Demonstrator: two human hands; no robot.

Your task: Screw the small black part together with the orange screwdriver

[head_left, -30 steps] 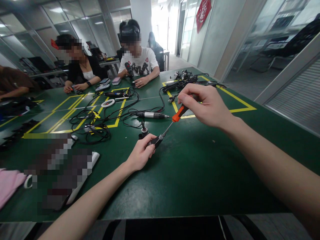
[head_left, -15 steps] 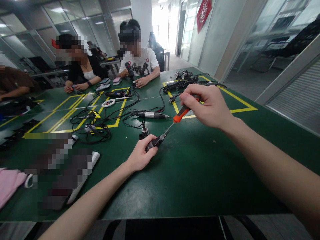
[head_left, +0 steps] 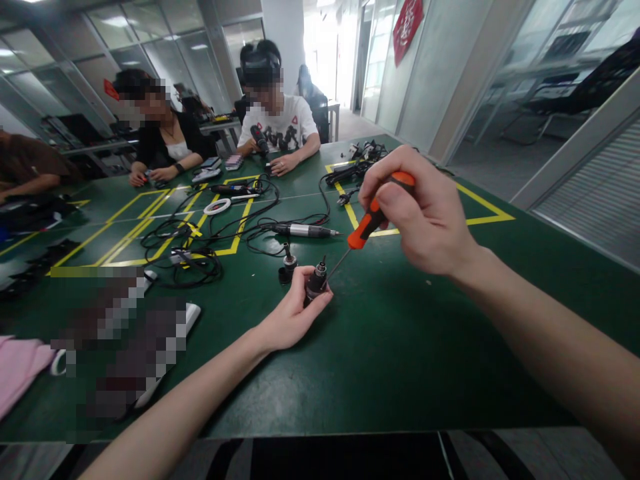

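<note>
My left hand (head_left: 295, 310) is closed around a small dark cylindrical tool part (head_left: 317, 283), which stands nearly upright with a metal tip on top. In my right hand (head_left: 423, 207) is a screwdriver (head_left: 367, 223) with an orange and black handle, its shaft slanting down to the left. The shaft's tip reaches the right side of the dark part; whether it touches cannot be made out. Just behind my left hand, a second metal-and-black part (head_left: 289, 261) stands on the green table (head_left: 400, 373).
Beyond my hands lies a silver-and-black pen-shaped tool (head_left: 305, 231) with a cable. Coiled black cables (head_left: 200, 263) spread to the left, and more cables (head_left: 355, 167) are heaped at the back right. Two blurred flat objects (head_left: 145, 353) lie front left. Co-workers (head_left: 280, 127) sit across the table.
The dark part has turned from leaning right to nearly upright in my left hand. My right hand has rotated, showing the screwdriver's handle end, and its shaft now meets the part's side.
</note>
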